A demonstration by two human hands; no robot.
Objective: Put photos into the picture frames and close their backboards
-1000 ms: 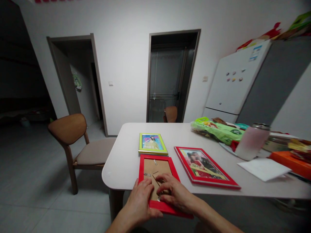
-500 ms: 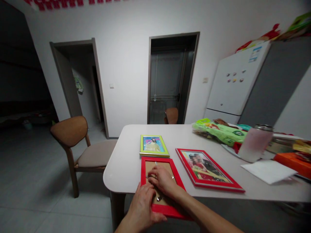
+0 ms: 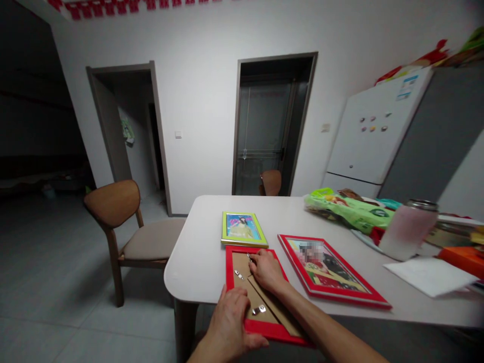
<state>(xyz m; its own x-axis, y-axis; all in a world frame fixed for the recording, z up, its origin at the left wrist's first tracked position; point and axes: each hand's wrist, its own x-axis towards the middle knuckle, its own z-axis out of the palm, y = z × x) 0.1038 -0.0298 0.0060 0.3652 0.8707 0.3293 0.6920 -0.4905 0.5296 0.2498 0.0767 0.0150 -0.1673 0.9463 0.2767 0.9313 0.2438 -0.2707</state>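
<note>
A red picture frame (image 3: 229, 267) lies face down at the table's near edge, its brown backing board (image 3: 242, 290) and metal clips showing. My left hand (image 3: 230, 322) is closed around its near left corner, thumb along the front edge. With fingers bent together, my right hand (image 3: 266, 272) pinches the metal clip (image 3: 249, 257) at the far side of the backing. Another clip (image 3: 239, 275) sits at the left, and one (image 3: 259, 309) near the front. Just beyond stands a yellow-green picture frame (image 3: 224, 229), face up. A larger red picture frame (image 3: 313, 291) lies face up to the right.
On the right of the white table (image 3: 181, 272) are a green plastic package (image 3: 351, 212), a pink-and-white bottle (image 3: 410, 229), a white sheet (image 3: 431, 275) and an orange box (image 3: 461, 262). A wooden chair (image 3: 113, 204) stands left of the table; a fridge (image 3: 363, 146) is behind.
My right hand has moved from the left clip to the clip at the far side of the backing. My left hand keeps its hold on the corner. The view has shifted slightly.
</note>
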